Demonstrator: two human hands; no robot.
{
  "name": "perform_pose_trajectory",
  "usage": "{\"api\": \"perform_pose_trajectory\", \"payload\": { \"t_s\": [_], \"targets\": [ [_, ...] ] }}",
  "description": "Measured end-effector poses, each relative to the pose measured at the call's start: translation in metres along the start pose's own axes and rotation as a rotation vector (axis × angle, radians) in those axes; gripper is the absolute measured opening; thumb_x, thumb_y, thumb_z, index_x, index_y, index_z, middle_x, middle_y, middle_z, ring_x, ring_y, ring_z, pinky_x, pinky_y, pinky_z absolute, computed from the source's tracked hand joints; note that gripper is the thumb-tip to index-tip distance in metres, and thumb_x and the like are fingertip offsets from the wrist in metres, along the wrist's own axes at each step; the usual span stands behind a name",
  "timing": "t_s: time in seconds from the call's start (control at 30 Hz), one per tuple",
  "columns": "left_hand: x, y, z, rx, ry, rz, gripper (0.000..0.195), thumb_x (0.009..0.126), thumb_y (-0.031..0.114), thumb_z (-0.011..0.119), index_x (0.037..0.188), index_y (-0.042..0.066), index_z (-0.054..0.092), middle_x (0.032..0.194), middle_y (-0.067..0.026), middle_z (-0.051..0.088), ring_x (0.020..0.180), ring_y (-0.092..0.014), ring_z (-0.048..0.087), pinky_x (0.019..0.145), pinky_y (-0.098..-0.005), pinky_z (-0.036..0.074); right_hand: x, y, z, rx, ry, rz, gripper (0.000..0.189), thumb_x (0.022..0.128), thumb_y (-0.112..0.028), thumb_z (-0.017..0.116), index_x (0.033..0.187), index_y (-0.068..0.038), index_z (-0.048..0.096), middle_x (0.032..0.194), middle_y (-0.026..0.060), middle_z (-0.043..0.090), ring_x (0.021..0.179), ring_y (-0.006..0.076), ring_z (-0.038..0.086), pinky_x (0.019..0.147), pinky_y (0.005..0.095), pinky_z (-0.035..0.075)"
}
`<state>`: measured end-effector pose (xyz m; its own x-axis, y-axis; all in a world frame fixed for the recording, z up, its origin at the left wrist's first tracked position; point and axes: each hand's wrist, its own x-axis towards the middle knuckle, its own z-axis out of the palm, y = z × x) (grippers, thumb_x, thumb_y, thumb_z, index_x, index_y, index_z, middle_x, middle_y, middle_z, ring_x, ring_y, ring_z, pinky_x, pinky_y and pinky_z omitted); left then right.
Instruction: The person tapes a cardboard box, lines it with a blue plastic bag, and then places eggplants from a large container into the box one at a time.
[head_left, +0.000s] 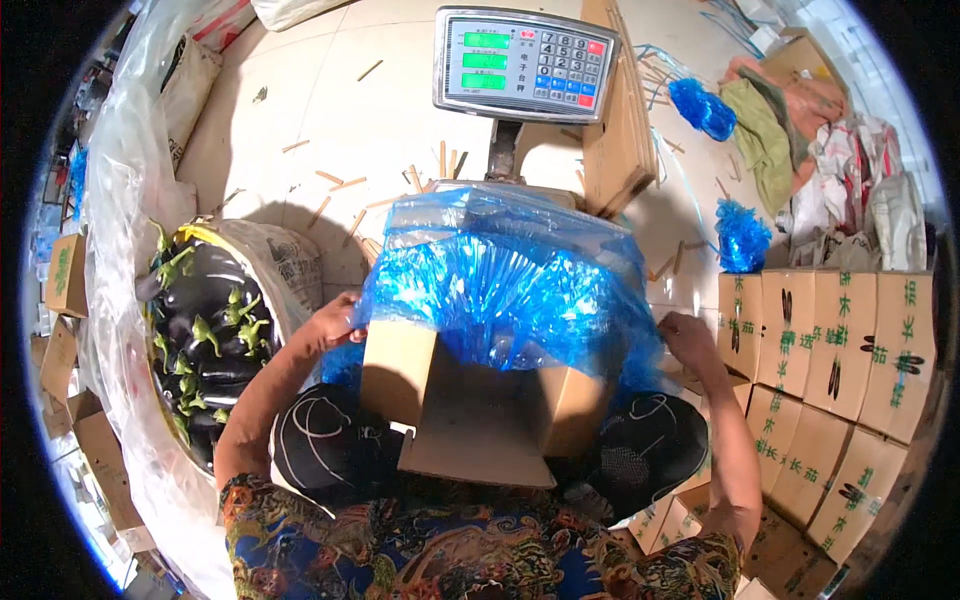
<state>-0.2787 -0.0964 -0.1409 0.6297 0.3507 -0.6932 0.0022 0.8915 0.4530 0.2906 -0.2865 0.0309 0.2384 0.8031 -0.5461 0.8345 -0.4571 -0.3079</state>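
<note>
A blue plastic film liner (502, 292) is spread over the far part of an open cardboard box (480, 420), whose near flap points towards me. My left hand (341, 322) grips the liner's left edge. At the liner's right edge is my right hand (684, 337), its fingers closed on the film. The box stands between my knees, in front of an electronic platform scale's display (525, 66). Left of my left arm, a sack (289, 259) stands open, full of dark eggplants (217, 300) with green stems.
Printed cardboard cartons (810, 337) are stacked at the right, with a bunched blue film (742, 236) on top. Flattened cardboard (619, 142) leans beside the scale. Clear plastic sheeting (127, 225) runs down the left. Short brown strips (319, 212) lie scattered on the tiled floor.
</note>
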Motion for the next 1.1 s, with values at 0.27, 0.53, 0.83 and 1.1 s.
{"api": "perform_pose_trajectory", "payload": {
  "t_s": [0.27,0.53,0.83,1.1],
  "targets": [
    [-0.112,0.091,0.136,1.327,0.604,0.816,0.018,0.089,0.009,0.058,0.103,-0.001,0.062,0.081,-0.0143,0.066,0.072,-0.021,0.064,0.068,-0.0328,0.051,-0.03,-0.121,-0.019,0.263,0.167,-0.343,0.031,0.082,-0.027,0.068,0.098,-0.001,0.064,0.091,0.0182,0.067,0.081,0.0358,0.066,0.073,0.0431,0.051],
    [-0.027,0.1,0.286,1.775,-0.035,1.187,0.063,0.067,0.015,0.081,0.125,0.008,0.056,0.121,-0.0142,0.052,0.111,-0.033,0.049,0.095,-0.0446,0.042,-0.003,-0.167,0.015,0.034,0.123,-0.515,0.025,0.076,-0.023,0.069,0.088,-0.002,0.062,0.082,0.0192,0.064,0.08,0.0406,0.063,0.07,0.0503,0.049],
    [-0.054,0.077,0.287,1.698,-0.106,1.175,0.016,0.077,0.007,0.069,0.091,0.006,0.062,0.113,-0.0122,0.058,0.112,-0.034,0.05,0.094,-0.0456,0.038,-0.072,-0.173,0.011,0.472,0.211,-0.638,0.033,0.071,-0.015,0.076,0.095,-0.002,0.058,0.097,0.0158,0.061,0.093,0.0337,0.059,0.081,0.0418,0.048],
    [-0.184,0.055,0.313,1.648,-0.254,0.978,0.009,0.087,0.008,0.061,0.093,0.003,0.057,0.088,-0.0134,0.061,0.081,-0.032,0.062,0.07,-0.0404,0.05,-0.108,-0.183,0.032,0.171,0.43,-0.854,0.034,0.069,0.0,0.067,0.101,-0.005,0.058,0.104,0.0102,0.057,0.094,0.0322,0.056,0.083,0.0419,0.045]
  ]
}}
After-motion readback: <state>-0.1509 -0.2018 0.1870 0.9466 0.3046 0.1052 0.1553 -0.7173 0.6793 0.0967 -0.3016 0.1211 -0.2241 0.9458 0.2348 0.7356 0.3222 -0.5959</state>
